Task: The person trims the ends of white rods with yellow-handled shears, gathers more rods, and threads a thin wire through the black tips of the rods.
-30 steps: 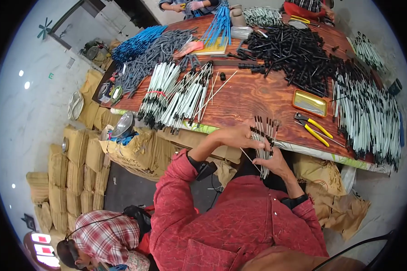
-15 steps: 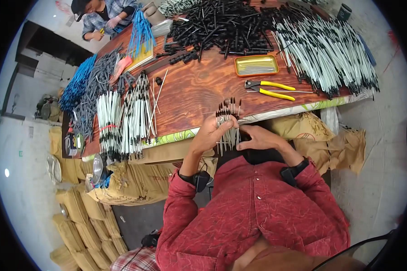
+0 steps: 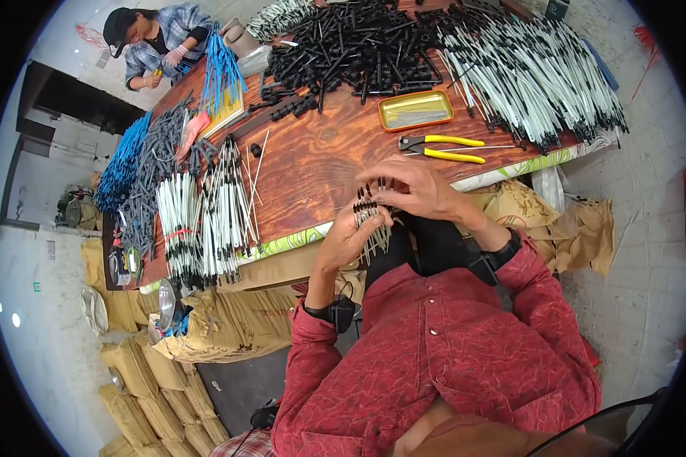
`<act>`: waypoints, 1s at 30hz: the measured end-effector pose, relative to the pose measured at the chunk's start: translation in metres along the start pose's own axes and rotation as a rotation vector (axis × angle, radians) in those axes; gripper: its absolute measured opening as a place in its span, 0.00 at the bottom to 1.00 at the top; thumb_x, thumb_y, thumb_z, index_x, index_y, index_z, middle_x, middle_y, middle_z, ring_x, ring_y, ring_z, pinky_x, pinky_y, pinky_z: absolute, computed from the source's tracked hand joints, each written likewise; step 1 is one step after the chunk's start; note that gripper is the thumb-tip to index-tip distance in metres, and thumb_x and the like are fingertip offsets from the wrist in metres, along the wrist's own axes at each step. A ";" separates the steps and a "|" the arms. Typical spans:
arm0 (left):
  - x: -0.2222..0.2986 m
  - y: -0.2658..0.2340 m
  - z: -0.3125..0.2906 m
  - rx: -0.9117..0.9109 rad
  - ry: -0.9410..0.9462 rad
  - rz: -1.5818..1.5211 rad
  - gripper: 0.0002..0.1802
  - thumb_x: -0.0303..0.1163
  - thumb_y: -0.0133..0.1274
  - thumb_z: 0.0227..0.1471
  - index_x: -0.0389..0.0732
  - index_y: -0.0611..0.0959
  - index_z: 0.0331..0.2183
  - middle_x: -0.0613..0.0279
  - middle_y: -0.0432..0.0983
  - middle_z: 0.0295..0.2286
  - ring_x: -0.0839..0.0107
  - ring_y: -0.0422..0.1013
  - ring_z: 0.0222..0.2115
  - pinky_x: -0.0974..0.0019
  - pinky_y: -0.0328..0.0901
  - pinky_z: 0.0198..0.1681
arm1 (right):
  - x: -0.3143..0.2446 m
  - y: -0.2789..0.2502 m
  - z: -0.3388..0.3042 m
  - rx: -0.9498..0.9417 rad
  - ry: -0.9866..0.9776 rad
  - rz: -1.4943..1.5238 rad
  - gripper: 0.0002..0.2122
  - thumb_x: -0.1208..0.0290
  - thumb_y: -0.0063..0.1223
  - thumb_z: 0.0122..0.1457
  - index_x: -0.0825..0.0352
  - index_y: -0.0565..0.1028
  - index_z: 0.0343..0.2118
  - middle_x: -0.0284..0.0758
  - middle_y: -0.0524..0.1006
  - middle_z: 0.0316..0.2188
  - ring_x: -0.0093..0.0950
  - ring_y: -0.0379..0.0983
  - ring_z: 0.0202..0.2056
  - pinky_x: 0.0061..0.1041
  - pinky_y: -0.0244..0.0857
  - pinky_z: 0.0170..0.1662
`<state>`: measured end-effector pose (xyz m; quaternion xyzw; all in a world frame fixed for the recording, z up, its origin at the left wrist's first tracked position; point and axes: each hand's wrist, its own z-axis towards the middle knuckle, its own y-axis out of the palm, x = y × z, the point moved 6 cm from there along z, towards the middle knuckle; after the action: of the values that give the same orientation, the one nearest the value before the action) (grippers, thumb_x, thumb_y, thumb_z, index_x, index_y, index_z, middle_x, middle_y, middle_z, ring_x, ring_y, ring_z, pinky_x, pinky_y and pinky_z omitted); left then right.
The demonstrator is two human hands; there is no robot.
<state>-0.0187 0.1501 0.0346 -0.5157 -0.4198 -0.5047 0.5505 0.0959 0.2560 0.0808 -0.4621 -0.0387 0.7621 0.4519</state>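
A bunch of thin white rods with black tips [image 3: 376, 245] is gripped in my left hand [image 3: 346, 242], its tips pointing up and away from me, just off the table's front edge. The thumb presses across the rods. My right hand [image 3: 423, 187] arches over the black tips from the right with its fingers curled in. Whatever those fingertips pinch is hidden by the hand. A thin wire-like line sticks out left of the tips. Beyond my hands lie yellow-handled pliers [image 3: 453, 158] and a yellow tin tray with a red rim [image 3: 392, 119] holding thin metal pins.
Piles of white black-tipped rods [image 3: 537, 80], black parts [image 3: 343, 49], grey parts [image 3: 149, 171] and blue rods [image 3: 122, 164] cover the wooden table [image 3: 312, 164]. Bundled white rods [image 3: 179, 221] lie at the left front. A co-worker [image 3: 160, 46] sits at the far left. Brown sacks [image 3: 229, 320] stand below.
My right hand has risen from beside the rods' lower part to over their black tips. The left hand has lowered slightly with the bunch. The view has shifted a little.
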 end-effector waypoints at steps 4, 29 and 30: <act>0.012 -0.008 0.002 -0.010 -0.007 0.006 0.14 0.38 0.50 0.65 0.36 0.81 0.36 0.70 0.76 0.31 0.80 0.68 0.32 0.74 0.63 0.37 | 0.007 0.010 0.010 -0.052 0.120 0.109 0.15 0.66 0.60 0.57 0.65 0.78 0.46 0.36 0.81 0.36 0.32 0.78 0.35 0.28 0.70 0.37; -0.042 0.012 -0.061 0.036 -0.318 -0.157 0.14 0.39 0.48 0.66 0.39 0.80 0.36 0.74 0.69 0.25 0.85 0.60 0.22 0.77 0.57 0.25 | 0.004 0.069 -0.044 -0.056 0.390 0.585 0.12 0.76 0.47 0.66 0.67 0.73 0.51 0.34 0.81 0.39 0.18 0.74 0.25 0.20 0.70 0.34; -0.044 0.011 -0.059 0.023 -0.336 -0.140 0.14 0.39 0.48 0.66 0.38 0.80 0.36 0.73 0.70 0.26 0.84 0.61 0.23 0.76 0.58 0.27 | 0.005 0.069 -0.043 -0.028 0.318 0.515 0.12 0.76 0.47 0.66 0.68 0.73 0.51 0.34 0.81 0.39 0.18 0.74 0.24 0.20 0.70 0.33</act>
<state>-0.0175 0.0966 -0.0167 -0.5560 -0.5463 -0.4438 0.4421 0.0815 0.2040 0.0202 -0.5765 0.1404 0.7691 0.2376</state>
